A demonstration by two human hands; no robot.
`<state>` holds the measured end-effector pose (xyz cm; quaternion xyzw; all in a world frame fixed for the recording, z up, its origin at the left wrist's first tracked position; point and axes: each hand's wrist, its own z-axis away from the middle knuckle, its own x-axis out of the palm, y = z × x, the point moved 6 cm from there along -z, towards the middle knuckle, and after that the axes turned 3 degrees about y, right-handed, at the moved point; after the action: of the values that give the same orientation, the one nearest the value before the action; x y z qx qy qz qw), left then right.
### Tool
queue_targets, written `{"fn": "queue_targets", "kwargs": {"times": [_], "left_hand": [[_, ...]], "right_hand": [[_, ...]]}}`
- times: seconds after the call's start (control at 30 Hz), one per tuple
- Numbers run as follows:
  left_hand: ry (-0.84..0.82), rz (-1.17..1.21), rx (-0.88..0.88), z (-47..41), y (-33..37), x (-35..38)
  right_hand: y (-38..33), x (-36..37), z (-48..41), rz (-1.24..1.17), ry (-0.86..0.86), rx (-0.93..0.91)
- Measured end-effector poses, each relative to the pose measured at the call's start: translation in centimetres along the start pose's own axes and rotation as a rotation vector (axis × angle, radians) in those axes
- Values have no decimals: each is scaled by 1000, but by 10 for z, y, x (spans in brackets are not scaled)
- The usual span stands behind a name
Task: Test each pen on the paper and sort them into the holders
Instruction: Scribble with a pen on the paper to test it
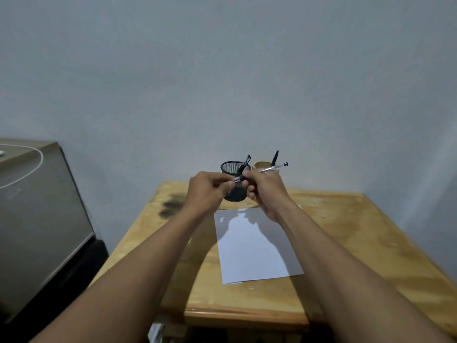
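Paper [252, 243] lies on the wooden table [358, 243], centre frame. Above it, right hand [263, 188] grips a clear pen [269, 169]; left hand [206, 190] pinches its tip. Behind: black mesh holder [228, 168], tan holder [259, 165], each containing one pen.

Clear pen [269, 169] held tilted above white paper [254, 246], before mesh holder [233, 179].

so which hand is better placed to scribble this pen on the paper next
Probably the right hand. It grips the clear pen around the barrel, above the far end of the paper, while the left hand only pinches the pen's tip end, likely the cap.
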<state>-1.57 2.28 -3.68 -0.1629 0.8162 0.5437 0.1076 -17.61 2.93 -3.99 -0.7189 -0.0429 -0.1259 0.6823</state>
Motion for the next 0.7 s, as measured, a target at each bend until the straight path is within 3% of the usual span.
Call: {"fn": "queue_targets", "kwargs": {"times": [0.23, 0.3, 0.37, 0.47, 0.7], "left_hand": [[-194, 138, -183, -5, -10, 0], [-170, 20, -192, -10, -25, -18], [-140, -219, -152, -15, -40, -29], [-140, -352, -131, -20, -51, -14], [-157, -554, -77, -36, -71, 17]], "right_hand": [[9, -13, -9, -153, 61, 41], [7, -29, -15, -114, 109, 7], [9, -37, -16, 87, 100, -34], [28, -31, -18, 224, 92, -59], [76, -36, -18, 114, 257, 70]]}}
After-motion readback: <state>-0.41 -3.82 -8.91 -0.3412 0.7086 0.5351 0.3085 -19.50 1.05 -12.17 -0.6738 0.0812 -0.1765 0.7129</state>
